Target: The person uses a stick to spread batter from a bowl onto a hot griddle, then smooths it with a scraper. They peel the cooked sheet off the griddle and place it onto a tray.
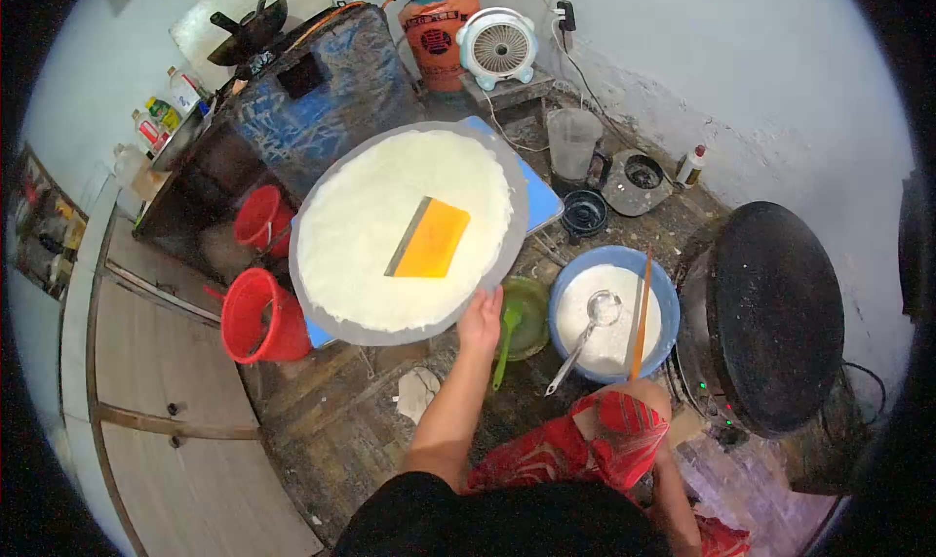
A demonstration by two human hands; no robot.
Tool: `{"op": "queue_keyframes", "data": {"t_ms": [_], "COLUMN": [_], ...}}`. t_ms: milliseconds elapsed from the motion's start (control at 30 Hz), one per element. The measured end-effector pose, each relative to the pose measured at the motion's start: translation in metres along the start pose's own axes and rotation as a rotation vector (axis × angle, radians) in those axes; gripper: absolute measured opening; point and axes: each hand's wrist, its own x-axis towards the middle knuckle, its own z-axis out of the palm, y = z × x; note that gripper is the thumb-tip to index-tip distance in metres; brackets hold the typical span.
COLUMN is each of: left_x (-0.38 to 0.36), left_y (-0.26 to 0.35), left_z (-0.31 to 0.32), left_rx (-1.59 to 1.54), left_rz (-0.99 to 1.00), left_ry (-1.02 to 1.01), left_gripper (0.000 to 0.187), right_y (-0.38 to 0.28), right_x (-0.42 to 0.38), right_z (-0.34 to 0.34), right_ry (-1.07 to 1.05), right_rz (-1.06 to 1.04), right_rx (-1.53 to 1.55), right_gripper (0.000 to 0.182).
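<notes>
My left hand (481, 321) grips the near rim of a round grey mat (520, 188), with some of its fingers hidden at the edge. The mat rests over a blue tabletop (541, 198). A broad, thin cream-coloured crepe or sheet of batter (361, 235) covers most of it. On top lies an orange scraper (444, 240) with a dark straight edge, untouched by any hand. My right hand is out of view.
Right of my arm are a green bowl (531, 328) with a green spatula (505, 347), and a blue basin (558, 298) of white batter holding a ladle (582, 347) and wooden stick (643, 313). A black round griddle (780, 313) stands farther right; red buckets (258, 313) sit left.
</notes>
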Motion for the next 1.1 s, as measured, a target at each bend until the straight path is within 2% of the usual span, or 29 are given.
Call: {"op": "queue_keyframes", "data": {"t_ms": [33,100,200,300,433,467,567,600,633,700,767,833,900,933,967,1000,1067,1100], "left_x": [-0.011,-0.038,-0.094,-0.118,-0.109,-0.102,-0.075,-0.069,-0.063,-0.054,-0.069,-0.082,-0.059,-0.07,-0.09,-0.087,-0.084,-0.083], "left_y": [0.007,0.024,0.056,0.09,0.138,0.145,0.181,0.19,0.196,0.2,0.193,0.182,0.192,0.181,0.164,0.155,0.139,0.131], "left_z": [-0.009,-0.019,-0.029,-0.067,-0.088,-0.086,-0.095,-0.092,-0.088,-0.1,-0.079,-0.087,-0.154,-0.14,-0.125,-0.134,-0.16,-0.165], "left_rx": [0.018,0.011,0.179,0.249,0.326,0.341,0.31,0.276,0.249,0.368,0.461,0.395,0.295,0.513,0.725,0.737,0.641,0.647], "left_rz": [-0.024,-0.111,-0.175,-0.237,-0.382,-0.284,-0.325,-0.357,-0.407,-0.33,-0.324,-0.343,-0.569,-0.579,-0.577,-0.602,-0.784,-0.799], "left_ry": [-0.028,0.213,0.148,0.118,0.144,0.073,0.118,0.137,0.155,0.203,0.1,-0.082,-0.279,-0.157,-0.034,-0.051,0.158,0.155], "left_gripper": [0.036,0.039,0.041,0.042,0.043,0.043,0.043,0.042,0.041,0.038,0.034,0.035,0.038,0.036,0.033,0.033,0.047,0.047], "right_y": [0.004,0.011,0.021,0.021,0.009,0.009,0.011,0.001,-0.023,-0.06,-0.026,0.017,0.011,-0.003,-0.022,-0.036,-0.054,-0.064], "right_x": [0.004,0.016,0.021,0.052,0.075,0.075,0.066,0.063,0.055,0.036,0.059,0.106,0.097,0.092,0.084,0.08,0.07,0.066], "right_z": [0.0,0.001,-0.025,-0.008,-0.013,-0.013,-0.024,-0.006,0.052,0.151,0.125,0.065,0.113,0.136,0.157,0.169,0.175,0.179], "right_ry": [0.014,0.037,0.08,0.127,0.201,0.225,0.333,0.438,0.566,0.695,0.846,0.766,0.618,0.651,0.552,0.445,0.441,0.408], "right_rz": [0.002,-0.001,-0.002,-0.008,-0.029,-0.037,-0.068,-0.085,-0.091,-0.298,-0.315,-0.051,-0.035,-0.052,0.035,0.126,0.06,0.009], "right_rx": [-0.043,-0.127,-0.254,-0.383,-0.556,-0.597,-0.705,-0.892,-1.071,-1.493,-1.627,-1.08,-0.625,-0.601,-0.601,-0.594,-0.672,-0.765], "right_gripper": [0.043,0.041,0.039,0.037,0.035,0.034,0.032,0.034,0.036,0.053,0.076,0.087,0.065,0.065,0.043,0.022,0.018,0.017]}}
